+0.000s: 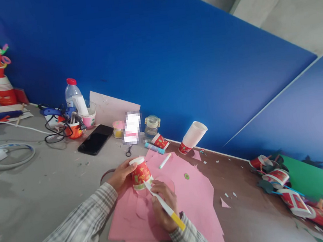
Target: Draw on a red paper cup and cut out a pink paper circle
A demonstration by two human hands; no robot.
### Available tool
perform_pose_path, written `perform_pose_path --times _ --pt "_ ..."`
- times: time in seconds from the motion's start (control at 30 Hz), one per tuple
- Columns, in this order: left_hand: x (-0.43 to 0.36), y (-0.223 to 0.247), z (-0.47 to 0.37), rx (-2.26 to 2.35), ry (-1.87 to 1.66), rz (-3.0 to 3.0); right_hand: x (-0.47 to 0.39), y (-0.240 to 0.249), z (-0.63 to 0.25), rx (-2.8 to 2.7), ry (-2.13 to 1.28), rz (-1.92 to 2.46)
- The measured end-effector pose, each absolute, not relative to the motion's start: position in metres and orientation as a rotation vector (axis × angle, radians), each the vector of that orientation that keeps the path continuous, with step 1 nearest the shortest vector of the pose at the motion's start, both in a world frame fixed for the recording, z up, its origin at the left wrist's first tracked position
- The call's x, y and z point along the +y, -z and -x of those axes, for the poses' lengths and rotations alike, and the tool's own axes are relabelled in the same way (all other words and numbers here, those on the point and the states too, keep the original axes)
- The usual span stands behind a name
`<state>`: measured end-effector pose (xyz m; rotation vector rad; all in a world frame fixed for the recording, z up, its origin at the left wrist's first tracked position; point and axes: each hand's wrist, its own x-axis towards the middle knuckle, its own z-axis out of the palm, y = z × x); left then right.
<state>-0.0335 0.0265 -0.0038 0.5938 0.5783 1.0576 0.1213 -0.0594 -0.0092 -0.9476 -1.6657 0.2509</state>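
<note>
My left hand [123, 177] grips a red patterned paper cup [141, 172] from its left side, thumb near the white end at the top. The cup's lower band is coloured green and white. In my right hand [166, 205] is a white marker [164, 204] with a yellow end, its tip at the lower part of the cup. Both hands are above a stack of pink paper sheets [195, 207]. On the sheets lie another white marker [165, 161] and a small green round piece [186, 176].
Behind the stack stand a glass jar [152, 128], a tipped red cup [160, 141] and leaning nested white cups [194, 134]. A black phone [96, 139] and a roll of tape [10, 155] lie left. Several cup crafts [295, 200] crowd the right; a blue partition [156, 58] rises behind.
</note>
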Motion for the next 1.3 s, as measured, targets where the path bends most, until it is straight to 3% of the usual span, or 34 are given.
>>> perform_pose_path --times 0.5,1.3 --pt "0.0283 0.0076 0.0335 0.578 -1.046 -0.59 -0.0581 0.009 -0.122 -1.597 -0.381 0.989" --pt "0.0257 0.0001 0.0327 0.605 -1.073 -0.571 -0.0594 0.0048 -0.121 -1.668 -0.31 0.93"
